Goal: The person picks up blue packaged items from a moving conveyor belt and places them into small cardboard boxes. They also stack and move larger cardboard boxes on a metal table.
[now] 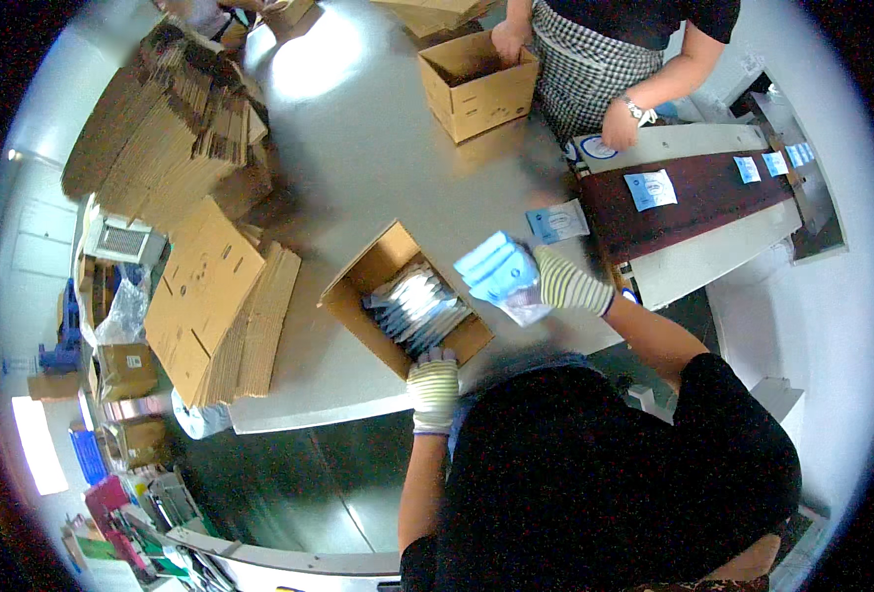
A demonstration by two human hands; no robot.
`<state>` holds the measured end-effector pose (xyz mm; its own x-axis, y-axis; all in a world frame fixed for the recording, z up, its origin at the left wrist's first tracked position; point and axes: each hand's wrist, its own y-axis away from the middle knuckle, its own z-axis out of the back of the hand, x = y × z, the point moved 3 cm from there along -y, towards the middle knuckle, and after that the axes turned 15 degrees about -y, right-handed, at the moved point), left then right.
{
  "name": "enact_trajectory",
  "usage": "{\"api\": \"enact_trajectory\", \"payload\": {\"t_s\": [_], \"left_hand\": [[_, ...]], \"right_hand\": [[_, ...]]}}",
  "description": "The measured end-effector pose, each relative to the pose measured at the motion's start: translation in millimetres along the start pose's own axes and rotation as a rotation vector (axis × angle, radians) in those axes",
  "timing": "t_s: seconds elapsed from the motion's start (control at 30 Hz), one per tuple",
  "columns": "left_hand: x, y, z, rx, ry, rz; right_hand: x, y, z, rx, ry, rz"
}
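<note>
Black shirt (595, 474); left hand (434, 390) at open carton (373, 264), seemingly packets (417, 306) inside.

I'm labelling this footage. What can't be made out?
All in the head view:
Near box: floor covered by packets inside.
Right hand: blur hides whether it holds one blue packet or several.
Co-worker's box: bottom hidden by front wall and shadow.
Far person: cut off by top edge.
</note>
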<state>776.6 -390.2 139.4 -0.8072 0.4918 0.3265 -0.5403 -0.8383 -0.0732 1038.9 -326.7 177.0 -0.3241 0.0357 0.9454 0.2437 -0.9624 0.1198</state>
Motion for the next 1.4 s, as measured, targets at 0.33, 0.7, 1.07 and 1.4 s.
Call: {"api": "enact_trajectory", "payload": {"t_s": [0.33, 0.7, 1.07, 1.4], "left_hand": [[-13, 2, 20, 0.012, 0.068, -0.075], [34, 13, 30, 0.001, 0.418, -0.088], [109, 38, 61, -0.39, 0.498, 0.343], [106, 78, 19, -0.209, 0.4, 0.585]], "right_hand": [[96, -144, -153, 0.054, 0.951, 0.431], [106, -24, -119, 0.79, 0.447, 0.418], [82, -76, -139, 0.419, 0.782, 0.646], [211, -298, -232, 0.229, 1.003, 1.072]]}}
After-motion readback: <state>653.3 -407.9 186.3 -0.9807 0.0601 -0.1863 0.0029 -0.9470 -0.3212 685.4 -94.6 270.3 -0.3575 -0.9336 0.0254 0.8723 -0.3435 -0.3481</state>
